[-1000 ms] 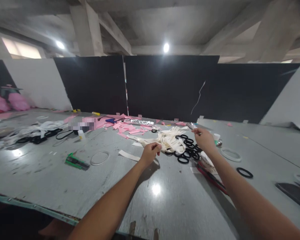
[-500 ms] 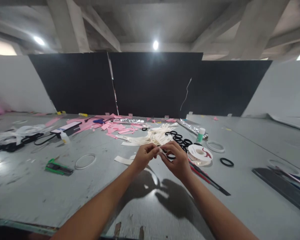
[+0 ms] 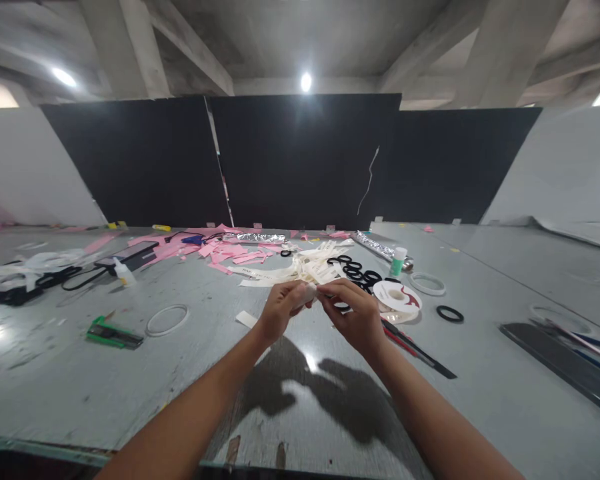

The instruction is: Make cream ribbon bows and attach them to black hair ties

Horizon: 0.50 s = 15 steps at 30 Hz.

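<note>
My left hand (image 3: 279, 311) and my right hand (image 3: 359, 312) meet above the middle of the table, fingertips nearly touching. Between them a short piece of white ribbon (image 3: 310, 292) is pinched, partly hidden by the fingers. Just behind lies a loose heap of cream printed ribbon strips (image 3: 313, 263). One cut strip (image 3: 247, 319) rests beside my left wrist. Close to my right hand are a pile of black rings (image 3: 355, 270), a white ribbon spool (image 3: 397, 297) and a red and black cutter (image 3: 420, 350).
On the left lie a green cutter (image 3: 113, 333), a clear ring (image 3: 167, 320) and a small glue bottle (image 3: 125, 272). Pink scraps (image 3: 225, 253) spread along the back. At right are a green-and-white tube (image 3: 398, 261), a black ring (image 3: 450, 314) and a long dark tray (image 3: 555, 360).
My left fingers have shifted on the ribbon, and more of its white surface shows between my hands. The whole view has moved slightly.
</note>
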Available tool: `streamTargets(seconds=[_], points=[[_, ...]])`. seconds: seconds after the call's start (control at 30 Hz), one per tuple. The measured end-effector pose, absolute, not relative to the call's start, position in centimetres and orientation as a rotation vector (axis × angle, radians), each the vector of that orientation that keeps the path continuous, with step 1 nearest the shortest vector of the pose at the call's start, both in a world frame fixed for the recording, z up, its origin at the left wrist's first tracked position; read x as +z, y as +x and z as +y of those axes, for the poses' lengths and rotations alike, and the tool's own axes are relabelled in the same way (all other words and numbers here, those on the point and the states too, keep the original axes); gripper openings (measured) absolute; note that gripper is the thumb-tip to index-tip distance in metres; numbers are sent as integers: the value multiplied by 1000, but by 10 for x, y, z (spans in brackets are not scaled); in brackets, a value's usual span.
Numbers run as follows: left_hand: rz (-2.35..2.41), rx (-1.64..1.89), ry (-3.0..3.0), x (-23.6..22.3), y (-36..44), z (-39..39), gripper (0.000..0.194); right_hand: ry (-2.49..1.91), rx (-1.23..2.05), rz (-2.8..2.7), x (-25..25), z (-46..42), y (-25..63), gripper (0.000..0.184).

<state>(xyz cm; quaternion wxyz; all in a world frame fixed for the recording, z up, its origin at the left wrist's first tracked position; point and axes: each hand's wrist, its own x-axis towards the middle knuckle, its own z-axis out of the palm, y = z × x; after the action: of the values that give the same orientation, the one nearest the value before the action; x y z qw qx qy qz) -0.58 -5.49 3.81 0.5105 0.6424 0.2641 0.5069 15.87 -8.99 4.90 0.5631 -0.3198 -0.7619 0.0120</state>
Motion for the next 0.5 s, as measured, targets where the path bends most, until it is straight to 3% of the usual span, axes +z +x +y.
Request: streamTargets(seconds=[0.23,0.5], points=[[668,1193,1890,46,-9,-61,18,-867,-121,-1842,49,-87,166,9],[703,1108,1960,45,-9,-60,21,-911,-70,-1852,50,-87,165,12]])
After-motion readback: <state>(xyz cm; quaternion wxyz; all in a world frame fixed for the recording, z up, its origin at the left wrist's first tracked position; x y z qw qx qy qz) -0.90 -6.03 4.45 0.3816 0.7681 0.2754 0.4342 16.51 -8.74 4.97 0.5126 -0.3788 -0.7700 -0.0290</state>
